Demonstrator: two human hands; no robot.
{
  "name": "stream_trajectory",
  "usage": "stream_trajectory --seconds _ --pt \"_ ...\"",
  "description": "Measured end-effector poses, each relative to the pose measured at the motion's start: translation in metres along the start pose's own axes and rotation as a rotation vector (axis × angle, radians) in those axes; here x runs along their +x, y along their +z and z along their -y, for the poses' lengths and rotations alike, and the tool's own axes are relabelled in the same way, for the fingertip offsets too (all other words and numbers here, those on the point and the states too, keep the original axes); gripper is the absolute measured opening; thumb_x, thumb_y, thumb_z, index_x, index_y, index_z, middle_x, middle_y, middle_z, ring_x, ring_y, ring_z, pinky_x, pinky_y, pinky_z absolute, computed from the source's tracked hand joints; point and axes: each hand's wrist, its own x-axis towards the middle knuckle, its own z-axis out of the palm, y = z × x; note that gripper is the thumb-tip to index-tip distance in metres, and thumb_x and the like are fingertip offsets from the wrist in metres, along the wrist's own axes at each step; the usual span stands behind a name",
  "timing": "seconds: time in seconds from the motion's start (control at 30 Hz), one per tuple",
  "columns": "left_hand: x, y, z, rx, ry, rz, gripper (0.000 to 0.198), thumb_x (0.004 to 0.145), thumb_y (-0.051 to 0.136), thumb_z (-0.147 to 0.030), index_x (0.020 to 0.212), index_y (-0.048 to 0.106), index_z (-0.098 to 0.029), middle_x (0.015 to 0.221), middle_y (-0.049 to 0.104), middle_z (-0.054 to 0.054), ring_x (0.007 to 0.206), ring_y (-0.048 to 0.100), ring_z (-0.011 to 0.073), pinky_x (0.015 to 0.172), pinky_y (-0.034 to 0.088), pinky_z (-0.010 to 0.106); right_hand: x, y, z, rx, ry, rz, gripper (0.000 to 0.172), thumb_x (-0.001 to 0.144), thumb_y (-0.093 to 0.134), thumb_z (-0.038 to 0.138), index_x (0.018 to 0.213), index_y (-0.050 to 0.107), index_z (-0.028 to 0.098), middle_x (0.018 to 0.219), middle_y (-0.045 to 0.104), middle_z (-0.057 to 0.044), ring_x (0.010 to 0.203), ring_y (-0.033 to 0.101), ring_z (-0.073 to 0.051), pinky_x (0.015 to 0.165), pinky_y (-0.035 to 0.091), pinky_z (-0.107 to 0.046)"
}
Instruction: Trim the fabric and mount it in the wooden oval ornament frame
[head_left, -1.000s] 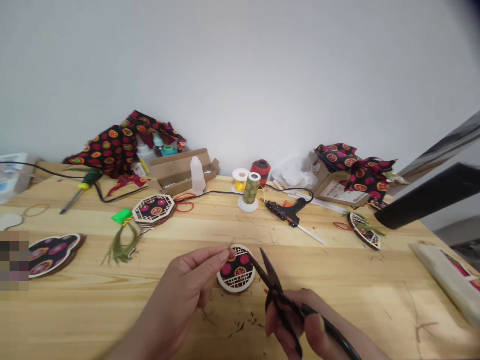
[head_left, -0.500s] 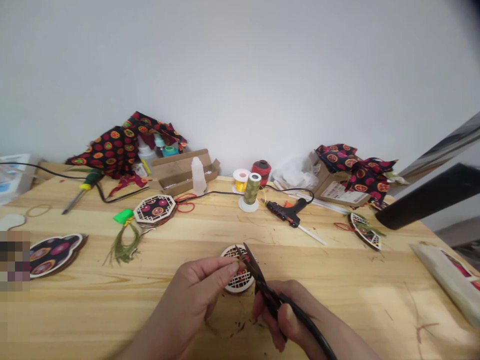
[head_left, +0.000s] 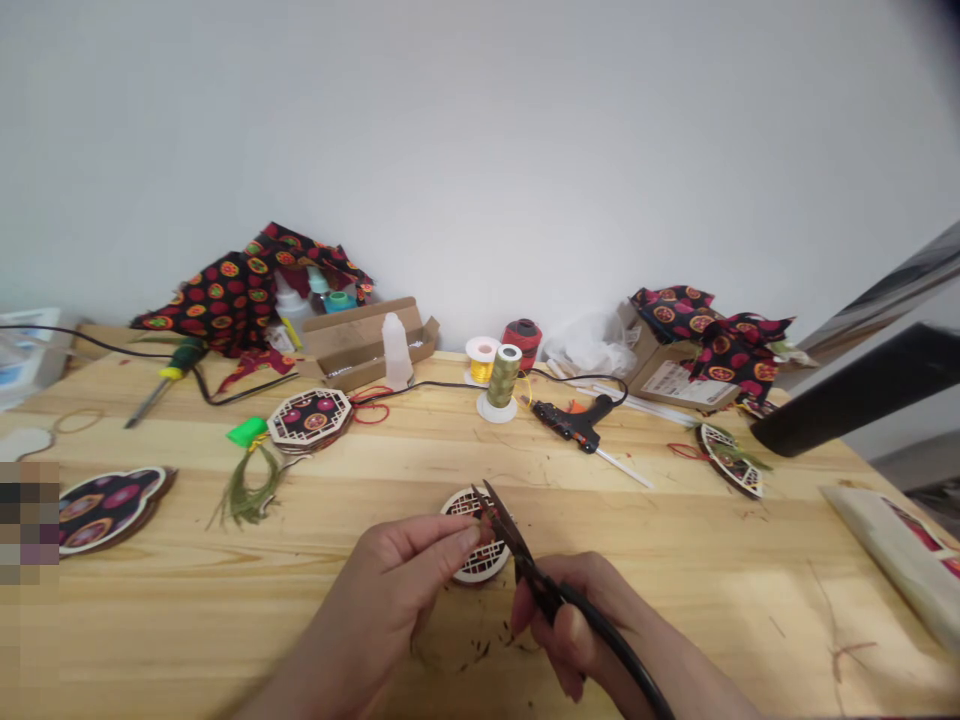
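Note:
In the head view, my left hand point(head_left: 409, 565) pinches a small bit of green thread between thumb and forefinger; a few strands hang below the palm. My right hand point(head_left: 577, 620) grips black-handled scissors point(head_left: 525, 565), fingers round the handles. The blades point up and away, slightly parted, right at my left fingertips. Just beneath them, a round wooden lattice ornament point(head_left: 476, 565) with patterned fabric lies on the table, partly covered by my left hand and the blades. Dark clippings point(head_left: 480, 650) lie scattered between my hands.
Behind stand thread spools point(head_left: 504, 372), a hot glue gun point(head_left: 574, 422) and a white bottle point(head_left: 396, 350). An octagonal ornament point(head_left: 309, 418) with a green tassel point(head_left: 253, 488) lies left of them. A screwdriver point(head_left: 161, 385) rests farther left. A black post-like object point(head_left: 855, 390) slants in from the right.
The scissor blades have drawn a little closer together at my left fingertips. My right hand has shifted very slightly; my left hand keeps its pinch in nearly the same place.

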Motion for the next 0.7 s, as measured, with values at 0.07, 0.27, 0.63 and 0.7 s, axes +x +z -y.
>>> stream_trajectory --seconds 0.07,0.27,0.63,0.7 --pt "0.0 0.0 0.001 0.003 0.003 0.0 0.024 0.072 0.072 -0.038 0.079 0.08 -0.017 0.04 0.026 -0.01 0.042 0.014 0.0068 0.037 0.012 0.02 0.0 0.0 0.001 0.028 0.004 0.014 0.06 0.081 0.043 0.072 0.088 0.058 0.014 0.066 0.042 0.003 0.056 0.036 -0.009 0.053 0.032 -0.021" --pt "-0.002 0.0 0.003 0.005 0.01 0.006 0.022 0.074 0.072 -0.038 0.08 0.08 -0.018 0.043 0.025 -0.01 0.044 0.013 0.0069 0.038 0.011 0.02 0.001 0.0 0.002 0.08 0.004 0.052 0.061 0.081 0.041 0.073 0.089 0.056 0.014 0.062 0.037 0.005 0.053 0.032 -0.007 0.051 0.029 -0.021" --pt "-0.001 0.002 -0.001 0.01 0.01 -0.01 0.023 0.072 0.072 -0.038 0.079 0.08 -0.017 0.042 0.023 -0.01 0.043 0.012 0.0063 0.038 0.009 0.02 0.009 0.006 -0.026 0.155 -0.024 0.017 0.057 0.08 0.048 0.07 0.086 0.054 0.014 0.054 0.033 0.008 0.046 0.028 -0.005 0.042 0.02 -0.02" --pt "-0.002 0.002 -0.001 -0.006 0.008 -0.014 0.023 0.071 0.073 -0.038 0.078 0.08 -0.017 0.041 0.023 -0.01 0.042 0.012 0.006 0.037 0.01 0.02 0.011 0.008 -0.029 0.176 -0.03 0.014 0.056 0.079 0.049 0.07 0.083 0.054 0.014 0.052 0.033 0.008 0.044 0.028 -0.005 0.04 0.018 -0.019"
